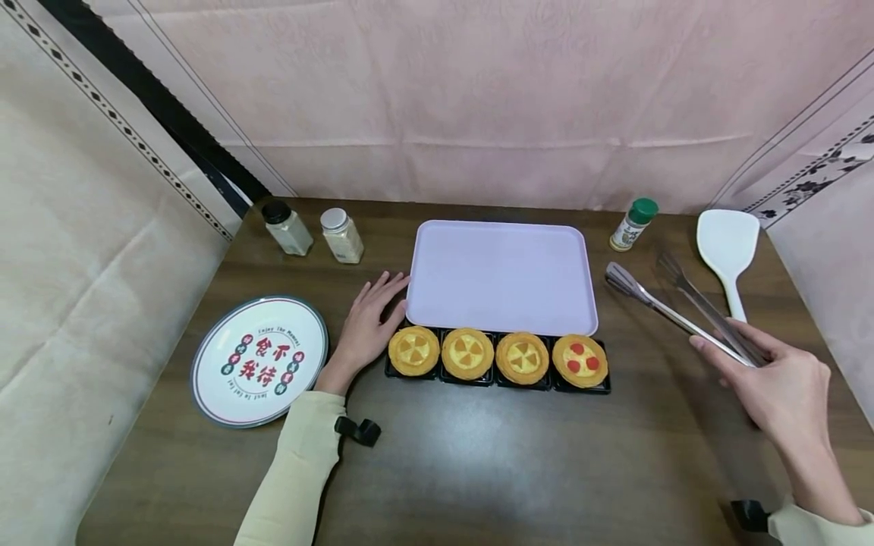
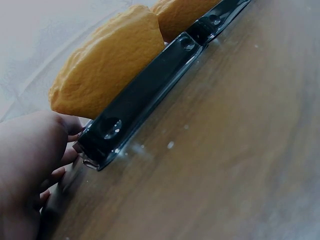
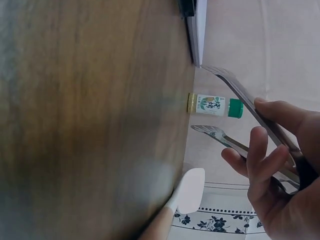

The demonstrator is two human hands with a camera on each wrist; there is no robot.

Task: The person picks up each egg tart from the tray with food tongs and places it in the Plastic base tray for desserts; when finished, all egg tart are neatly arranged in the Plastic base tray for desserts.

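My right hand (image 1: 785,383) grips a pair of metal tongs (image 1: 683,322), thumb on one arm and fingers on the other. The tong tips are spread apart above the table, as the right wrist view also shows. My left hand (image 1: 372,322) lies with extended fingers at the left edge of a pale lilac tray (image 1: 505,273). In the left wrist view its fingers reach the end of a black plastic holder (image 2: 142,95). In that holder sit several yellow tarts (image 1: 467,354); the rightmost tart (image 1: 580,361) has red dots, the others pale wedges.
A round white plate (image 1: 256,334) with red lettering lies at the left. Two shakers, one black-capped (image 1: 290,227) and one white-capped (image 1: 343,236), stand behind it. A green-capped bottle (image 1: 633,225) and a white spatula (image 1: 727,246) are at the back right.
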